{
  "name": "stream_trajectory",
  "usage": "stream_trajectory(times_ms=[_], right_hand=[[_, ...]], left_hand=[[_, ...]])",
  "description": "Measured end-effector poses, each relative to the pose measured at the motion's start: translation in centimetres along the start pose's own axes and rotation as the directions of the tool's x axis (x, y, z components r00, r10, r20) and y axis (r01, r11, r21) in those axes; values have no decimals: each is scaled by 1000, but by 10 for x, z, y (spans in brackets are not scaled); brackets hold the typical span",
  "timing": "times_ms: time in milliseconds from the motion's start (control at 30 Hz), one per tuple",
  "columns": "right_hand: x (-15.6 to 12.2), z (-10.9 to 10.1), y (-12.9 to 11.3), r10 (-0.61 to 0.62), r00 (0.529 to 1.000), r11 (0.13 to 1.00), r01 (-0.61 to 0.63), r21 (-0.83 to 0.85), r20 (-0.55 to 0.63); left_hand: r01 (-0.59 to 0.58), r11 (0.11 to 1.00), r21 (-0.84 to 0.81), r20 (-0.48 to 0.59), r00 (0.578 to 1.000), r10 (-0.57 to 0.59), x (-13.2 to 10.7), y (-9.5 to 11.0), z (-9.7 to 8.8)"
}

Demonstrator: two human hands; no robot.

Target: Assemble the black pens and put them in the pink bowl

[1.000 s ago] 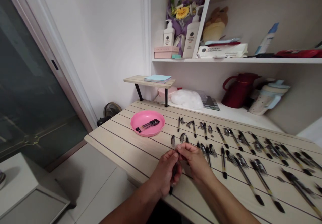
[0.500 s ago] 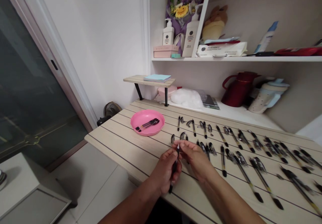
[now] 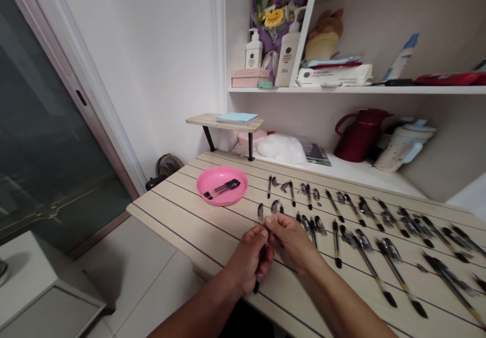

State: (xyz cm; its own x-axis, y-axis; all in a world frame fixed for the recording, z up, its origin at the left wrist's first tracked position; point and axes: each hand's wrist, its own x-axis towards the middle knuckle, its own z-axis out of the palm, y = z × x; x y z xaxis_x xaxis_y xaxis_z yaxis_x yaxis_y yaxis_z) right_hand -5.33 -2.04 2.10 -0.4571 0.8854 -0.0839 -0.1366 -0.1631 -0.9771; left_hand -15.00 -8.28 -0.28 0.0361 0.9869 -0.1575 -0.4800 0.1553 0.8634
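Both of my hands meet over the near part of the slatted table. My left hand [image 3: 246, 258] is closed around a black pen [image 3: 262, 254], held tilted with its dark end poking out below my fist. At the upper end of the pen, my right hand [image 3: 291, 238] pinches with thumb and fingertips, which cover the tip. Whether a small part sits in that pinch is hidden. Just beyond my fingers lie a clear-and-black pen cap [image 3: 260, 211] and another cap [image 3: 275, 206]. A pink dish [image 3: 205, 196] to the left holds several black pens [image 3: 223, 189].
Rows of pens and loose caps [image 3: 367, 259] spread over the right side of the table [image 3: 182, 206]. A small raised stand [image 3: 203, 120] carries blue paper [image 3: 237, 118] at the back. Behind it, shelves hold pump bottles [image 3: 288, 54], a red jug [image 3: 359, 135] and a pale tumbler [image 3: 402, 145].
My right fingertips have closed over the pen's silvery tip, which showed between my hands before. The dish and the pens on the table have stayed put.
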Motion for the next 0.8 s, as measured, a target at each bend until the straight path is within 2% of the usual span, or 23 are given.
stream_trajectory(times_ms=[67, 167, 300, 467, 567, 633, 700, 767, 800], right_hand=[[0, 1, 0, -26, 1000, 1000, 26, 18, 2], [3, 0, -2, -32, 999, 985, 29, 171, 17], [10, -10, -7, -52, 996, 957, 70, 280, -73], [19, -30, -6, -89, 970, 947, 153, 281, -227], [22, -39, -4, -97, 960, 935, 178, 306, -264], [22, -43, -3, -98, 957, 929, 186, 320, -272], [22, -46, -2, -104, 955, 930, 192, 314, -278], [23, -48, -2, -114, 950, 936, 200, 291, -289], [23, -50, -1, -118, 948, 938, 204, 279, -296]], left_hand=[[13, 1000, 0, -6, 1000, -13, 0, 0, 0], [13, 1000, 16, -12, 1000, -13, -1, 2, 0], [31, 999, 10, -17, 999, -30, -2, 2, 1], [20, 997, 79, -164, 986, -7, 7, 3, 4], [22, 962, 271, -229, 973, 42, 21, 13, 2], [-10, 847, 532, -222, 963, 150, 33, 23, -1], [-59, 610, 790, -161, 940, 300, 48, 32, -4], [-64, 364, 929, -93, 913, 397, 61, 35, -5], [-46, 271, 961, -74, 905, 418, 66, 35, -6]])
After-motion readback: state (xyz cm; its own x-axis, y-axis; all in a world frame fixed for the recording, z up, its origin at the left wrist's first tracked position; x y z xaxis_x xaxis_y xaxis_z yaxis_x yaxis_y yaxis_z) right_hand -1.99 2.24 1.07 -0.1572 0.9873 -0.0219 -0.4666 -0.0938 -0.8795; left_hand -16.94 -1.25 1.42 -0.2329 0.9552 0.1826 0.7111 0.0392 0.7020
